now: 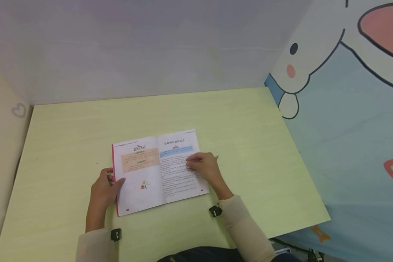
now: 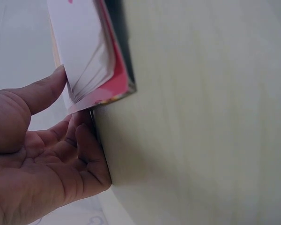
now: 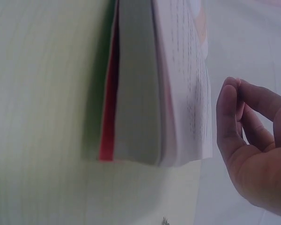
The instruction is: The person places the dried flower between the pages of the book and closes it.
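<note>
An open book [image 1: 137, 196] with printed pages and a pink-red cover edge lies on the pale green table. At its left side my left hand [image 1: 104, 189] grips the edge, thumb on the page and fingers curled below. The left wrist view shows the thumb against the book's pages [image 2: 79, 47] and the fingers under the cover. Over the right page hovers my right hand [image 1: 207, 169], fingers loosely bent and thumb close to the index finger. In the right wrist view that hand [image 3: 253, 140] stands apart from the paper, with no page between its fingers.
The table [image 1: 249, 145] extends around the book. Behind it is a pale wall [image 1: 150, 54], and to the right a blue cartoon-printed panel [image 1: 347, 127]. A small dark-patterned item [image 3: 165, 221] lies near the book's right side.
</note>
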`<move>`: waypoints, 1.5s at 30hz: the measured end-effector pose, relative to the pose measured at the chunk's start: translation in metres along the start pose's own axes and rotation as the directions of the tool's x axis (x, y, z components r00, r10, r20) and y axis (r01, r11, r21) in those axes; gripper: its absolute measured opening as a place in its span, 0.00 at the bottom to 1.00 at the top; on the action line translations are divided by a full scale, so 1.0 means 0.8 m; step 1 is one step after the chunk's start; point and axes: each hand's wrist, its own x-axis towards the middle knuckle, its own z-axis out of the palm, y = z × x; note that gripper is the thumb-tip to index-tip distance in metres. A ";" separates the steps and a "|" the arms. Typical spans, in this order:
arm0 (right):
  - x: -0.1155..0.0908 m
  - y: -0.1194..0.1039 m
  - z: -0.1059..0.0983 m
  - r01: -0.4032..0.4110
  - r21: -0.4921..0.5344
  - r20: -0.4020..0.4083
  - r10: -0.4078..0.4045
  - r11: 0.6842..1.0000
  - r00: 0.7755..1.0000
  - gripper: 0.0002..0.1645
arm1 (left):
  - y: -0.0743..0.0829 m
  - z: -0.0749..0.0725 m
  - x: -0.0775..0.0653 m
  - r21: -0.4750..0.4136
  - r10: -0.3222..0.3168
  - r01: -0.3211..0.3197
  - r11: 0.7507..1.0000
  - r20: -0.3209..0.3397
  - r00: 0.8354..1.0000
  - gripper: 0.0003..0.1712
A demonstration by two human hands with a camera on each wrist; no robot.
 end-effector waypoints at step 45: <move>0.009 0.003 0.047 0.043 -0.229 0.006 -0.043 0.972 0.999 0.03 | 0.001 0.001 -0.001 0.000 0.010 -0.010 1.000 -0.015 1.000 0.40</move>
